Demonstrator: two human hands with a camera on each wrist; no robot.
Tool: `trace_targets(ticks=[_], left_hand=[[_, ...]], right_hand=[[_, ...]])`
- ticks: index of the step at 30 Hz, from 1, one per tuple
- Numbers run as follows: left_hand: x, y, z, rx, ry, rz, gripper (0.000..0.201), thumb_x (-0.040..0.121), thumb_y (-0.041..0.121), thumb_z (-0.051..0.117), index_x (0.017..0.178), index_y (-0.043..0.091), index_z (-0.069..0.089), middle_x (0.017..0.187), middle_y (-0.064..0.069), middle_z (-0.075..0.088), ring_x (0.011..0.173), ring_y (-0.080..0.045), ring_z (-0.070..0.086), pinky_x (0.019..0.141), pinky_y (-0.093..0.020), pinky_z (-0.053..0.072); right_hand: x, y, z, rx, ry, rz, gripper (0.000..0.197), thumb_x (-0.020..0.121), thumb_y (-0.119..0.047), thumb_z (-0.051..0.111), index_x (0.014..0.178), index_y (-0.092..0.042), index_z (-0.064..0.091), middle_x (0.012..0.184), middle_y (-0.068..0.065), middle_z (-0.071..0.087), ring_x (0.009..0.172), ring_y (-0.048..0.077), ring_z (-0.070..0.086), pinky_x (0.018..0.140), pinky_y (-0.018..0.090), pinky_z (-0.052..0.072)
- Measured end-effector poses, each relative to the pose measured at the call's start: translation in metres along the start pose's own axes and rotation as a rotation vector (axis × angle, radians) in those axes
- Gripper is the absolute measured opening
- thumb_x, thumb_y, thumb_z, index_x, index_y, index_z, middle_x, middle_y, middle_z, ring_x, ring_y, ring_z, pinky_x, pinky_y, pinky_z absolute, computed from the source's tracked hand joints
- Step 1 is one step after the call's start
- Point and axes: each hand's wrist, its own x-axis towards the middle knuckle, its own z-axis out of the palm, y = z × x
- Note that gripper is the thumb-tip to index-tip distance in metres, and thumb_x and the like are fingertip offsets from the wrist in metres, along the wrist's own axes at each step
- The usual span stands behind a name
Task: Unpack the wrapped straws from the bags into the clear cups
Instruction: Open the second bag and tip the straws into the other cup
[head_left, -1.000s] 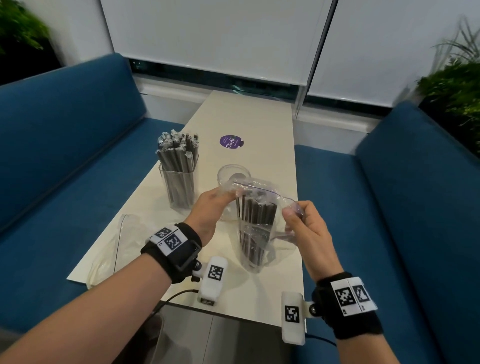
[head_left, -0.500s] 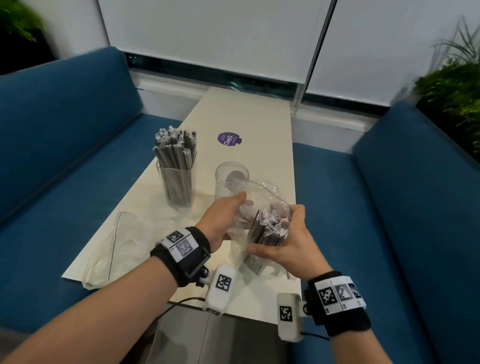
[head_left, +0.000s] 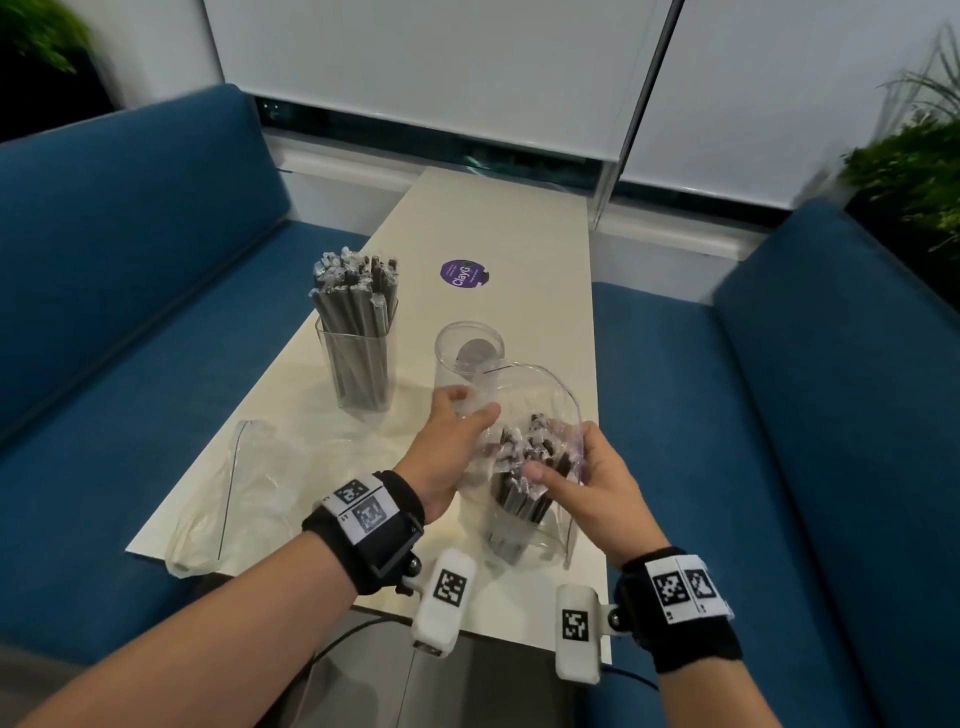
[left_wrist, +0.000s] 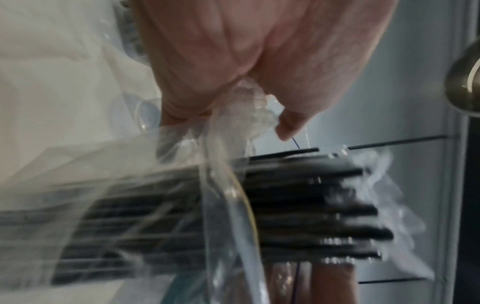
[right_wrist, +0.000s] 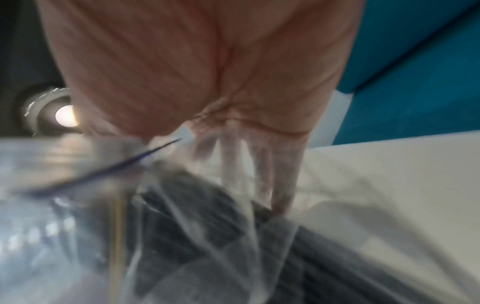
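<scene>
A clear zip bag (head_left: 545, 395) stands near the table's front edge with a bundle of dark wrapped straws (head_left: 524, 499) upright inside. My left hand (head_left: 465, 418) pinches the bag's left rim, seen as crumpled plastic (left_wrist: 249, 111) between thumb and fingers. My right hand (head_left: 563, 462) wraps round the bag and the bundle from the right, thumb across the straw tops. An empty clear cup (head_left: 467, 358) stands just behind the bag. A second clear cup (head_left: 358, 364), further left, is packed with wrapped straws (head_left: 356, 291). The right wrist view is blurred; it shows fingers (right_wrist: 270, 168) behind plastic.
An emptied clear bag (head_left: 249, 483) lies flat on the white table (head_left: 519, 234) at the front left. A purple round sticker (head_left: 464, 273) sits further back. Blue sofa benches (head_left: 727, 415) flank the table on both sides. Plants (head_left: 914, 171) stand behind the right bench.
The right hand left the bag's rim and closed round the straw bundle lower down. The bag's mouth now gapes wide and the straw tops show. The left hand still pinches the rim.
</scene>
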Motion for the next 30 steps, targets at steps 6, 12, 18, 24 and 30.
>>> trace_targets(ticks=[6,12,18,24,30], left_hand=[[0.0,0.0,-0.008,0.043,0.025,0.248,0.043,0.103,0.002,0.05,0.097,0.045,0.046,0.134,-0.006,0.054,0.088,-0.021,0.066,0.085,-0.052,0.055],[-0.003,0.008,-0.014,0.053,-0.074,0.171,0.057,0.088,-0.022,0.034,0.071,0.018,0.071,0.122,-0.003,0.07,0.095,-0.023,0.062,0.094,-0.06,0.054],[0.004,0.004,-0.015,0.112,-0.044,0.083,0.04,0.1,-0.007,0.047,0.122,0.017,0.071,0.13,-0.006,0.068,0.093,-0.021,0.059,0.091,-0.053,0.059],[0.006,-0.002,-0.017,0.048,-0.077,-0.023,0.047,0.095,0.003,0.052,0.14,0.017,0.06,0.13,-0.002,0.061,0.095,-0.015,0.062,0.103,-0.056,0.051],[-0.004,-0.014,-0.027,0.064,-0.398,-0.046,0.096,0.078,-0.011,0.057,0.156,0.038,0.029,0.152,0.002,0.037,0.13,-0.024,0.059,0.108,-0.056,0.046]], right_hand=[[-0.002,-0.006,-0.014,-0.125,0.262,-0.128,0.067,0.059,-0.051,0.092,0.114,-0.041,0.054,0.115,-0.012,0.061,0.087,0.013,0.065,0.073,0.028,0.057],[-0.01,0.006,-0.035,0.142,-0.023,-0.244,0.041,0.072,0.0,0.086,0.09,-0.033,0.069,0.124,-0.012,0.068,0.111,0.019,0.068,0.087,0.039,0.06],[-0.009,0.011,-0.041,-0.068,-0.01,-0.172,0.053,0.095,0.011,0.065,0.126,-0.031,0.069,0.133,-0.008,0.07,0.117,0.003,0.067,0.102,0.022,0.055],[-0.013,0.024,-0.037,-0.167,-0.241,0.041,0.092,0.081,-0.002,0.067,0.148,-0.059,0.041,0.156,-0.025,0.046,0.142,0.004,0.047,0.096,0.021,0.052],[-0.012,0.036,-0.007,-0.161,-0.23,-0.012,0.125,0.066,-0.014,0.1,0.158,-0.036,0.018,0.139,-0.025,0.057,0.122,-0.016,0.057,0.1,0.011,0.05]])
